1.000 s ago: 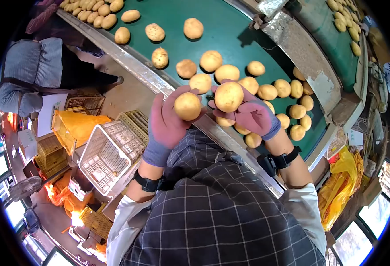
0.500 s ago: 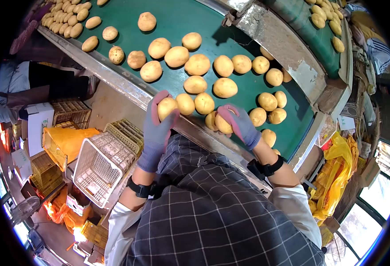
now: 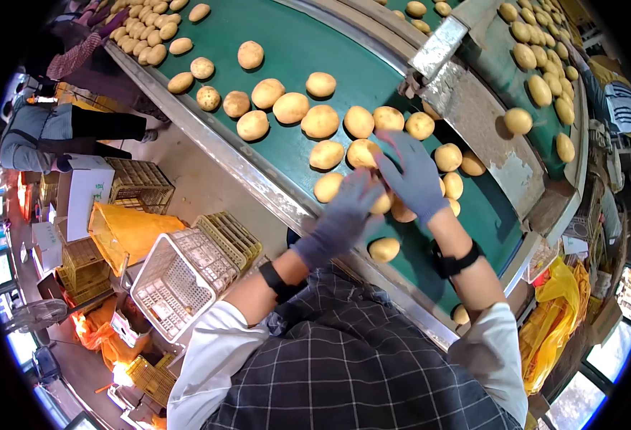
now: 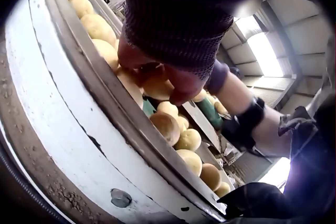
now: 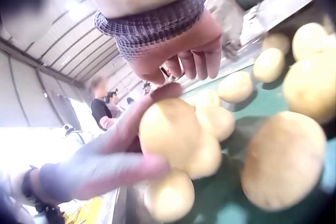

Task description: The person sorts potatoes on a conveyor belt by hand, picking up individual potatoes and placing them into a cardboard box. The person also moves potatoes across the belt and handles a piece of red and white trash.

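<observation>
Pale yellow potatoes (image 3: 320,122) lie on a green belt (image 3: 294,43). In the head view, the blurred left hand (image 3: 340,218), in a grey and pink glove, reaches over the belt's near edge. Its thumb and fingers lie around a potato (image 5: 170,129) in the right wrist view; the left wrist view shows the left hand (image 4: 163,50) from behind, partly hiding a potato. The right hand (image 3: 412,175), gloved alike, is above the potatoes just right of the left hand. In the right wrist view, the right hand (image 5: 176,48) has loosely bent fingers and nothing visible in them.
A metal rail (image 3: 258,168) edges the belt. A rusty metal plate (image 3: 491,136) stands at the right, with a second potato belt beyond it. White crate (image 3: 172,287), orange sack (image 3: 133,233) and yellow bags (image 3: 556,315) are on the floor side. Another person (image 3: 39,132) stands at the left.
Both hands have moved from the near rail farther over the belt and closer together. The potatoes they held near the rail are let go or hidden. More potatoes show on the far belt.
</observation>
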